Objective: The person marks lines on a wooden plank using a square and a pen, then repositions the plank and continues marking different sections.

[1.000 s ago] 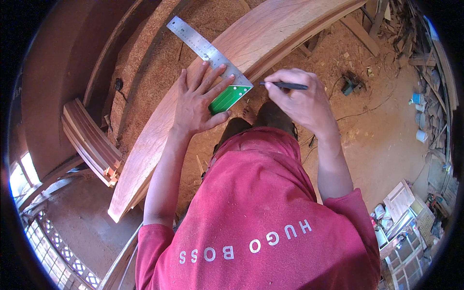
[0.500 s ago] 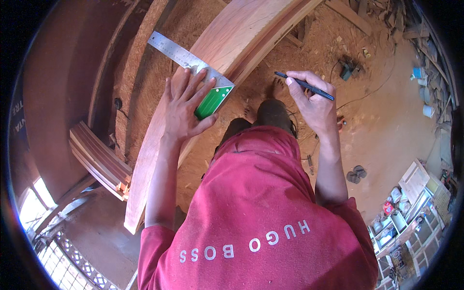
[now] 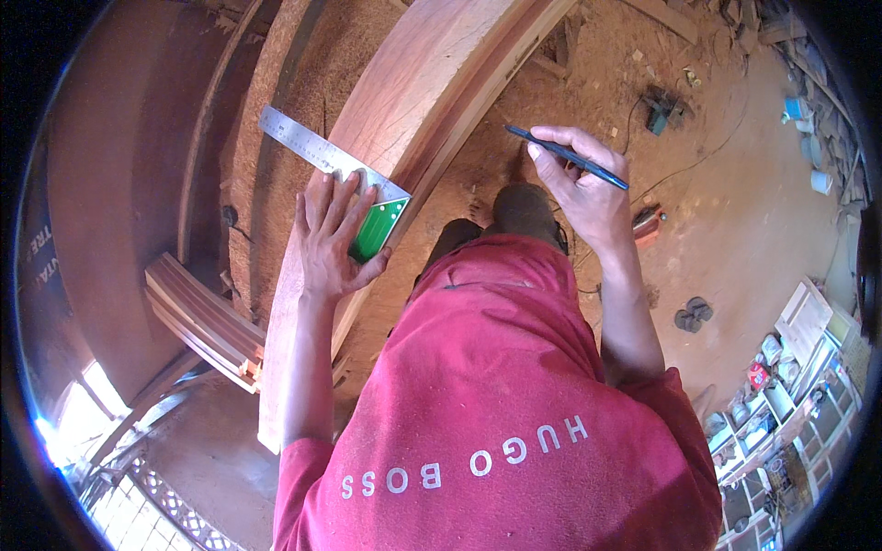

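Observation:
A try square with a steel ruler blade (image 3: pixel 303 140) and a green stock (image 3: pixel 375 231) lies across a long, curved reddish wooden beam (image 3: pixel 404 87). My left hand (image 3: pixel 331 243) rests on it, fingers over the blade and thumb by the stock's near end, pressing it to the wood. The green stock sits along the beam's right edge. Off to the right of the beam, my right hand (image 3: pixel 588 188) is closed round a dark pen (image 3: pixel 579 162) whose tip points left, in the air and apart from the wood.
Curved wooden pieces (image 3: pixel 207 317) lie at left beside a large brown panel (image 3: pixel 110 211). A green power tool (image 3: pixel 658 118) with a cord lies on the dusty floor (image 3: pixel 735 220), nearer a red-orange tool (image 3: pixel 649 220). Shelves with containers (image 3: pixel 763 413) stand at lower right; scrap wood lies beyond.
The try square and my left hand have shifted down and left in view, toward the beam's near end. My right hand with the pen has moved slightly left.

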`<state>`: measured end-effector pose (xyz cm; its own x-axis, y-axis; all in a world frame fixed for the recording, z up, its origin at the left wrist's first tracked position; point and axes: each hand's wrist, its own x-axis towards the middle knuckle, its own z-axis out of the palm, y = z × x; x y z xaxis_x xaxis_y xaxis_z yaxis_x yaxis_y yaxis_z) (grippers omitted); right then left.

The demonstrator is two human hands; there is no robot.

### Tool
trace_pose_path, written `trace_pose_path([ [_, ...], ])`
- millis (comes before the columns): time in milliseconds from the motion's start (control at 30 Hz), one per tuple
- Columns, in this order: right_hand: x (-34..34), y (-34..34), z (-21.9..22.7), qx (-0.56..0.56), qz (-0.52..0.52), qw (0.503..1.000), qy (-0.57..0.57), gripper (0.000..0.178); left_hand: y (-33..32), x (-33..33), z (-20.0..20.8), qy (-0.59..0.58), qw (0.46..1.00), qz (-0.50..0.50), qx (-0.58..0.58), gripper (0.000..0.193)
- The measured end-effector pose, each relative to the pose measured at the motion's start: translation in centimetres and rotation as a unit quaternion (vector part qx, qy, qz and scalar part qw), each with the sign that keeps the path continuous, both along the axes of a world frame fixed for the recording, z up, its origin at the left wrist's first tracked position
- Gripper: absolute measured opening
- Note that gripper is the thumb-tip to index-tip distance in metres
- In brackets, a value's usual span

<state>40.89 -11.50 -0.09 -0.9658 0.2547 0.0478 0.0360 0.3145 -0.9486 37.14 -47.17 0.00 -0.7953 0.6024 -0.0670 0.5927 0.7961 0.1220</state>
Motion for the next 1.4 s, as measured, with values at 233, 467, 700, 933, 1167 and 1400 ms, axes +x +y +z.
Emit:
trace_pose_path([
  [233,0.1,-0.3,-0.1,0.001,-0.003,1.000,0.017,0.017,0.4,-0.4,0.2,0.012,0.999,-0.014,-0.033,0.084],
  [467,-0.1,-0.8,-1.3,-0.032,-0.015,0.999,0.040,0.016,3.1,-2.4,0.5,0.001,0.999,-0.024,-0.035,0.083],
  [700,-0.3,-0.9,-1.2,-0.071,-0.032,0.996,0.041,0.015,5.3,-4.9,0.4,-0.027,0.999,-0.036,0.011,0.084],
  [933,-0.5,-0.8,-2.2,-0.103,-0.034,0.993,0.044,0.015,5.6,-4.8,-0.8,-0.018,0.999,-0.024,0.030,0.086],
  [1167,-1.5,-1.1,-2.3,-0.110,-0.015,0.993,0.038,0.016,5.7,-4.8,-0.9,-0.013,0.999,-0.013,0.031,0.086],
  [1400,-2.1,-1.7,-2.0,-0.106,0.002,0.993,0.052,0.016,5.6,-4.9,-1.4,0.000,0.999,-0.009,0.041,0.085],
])
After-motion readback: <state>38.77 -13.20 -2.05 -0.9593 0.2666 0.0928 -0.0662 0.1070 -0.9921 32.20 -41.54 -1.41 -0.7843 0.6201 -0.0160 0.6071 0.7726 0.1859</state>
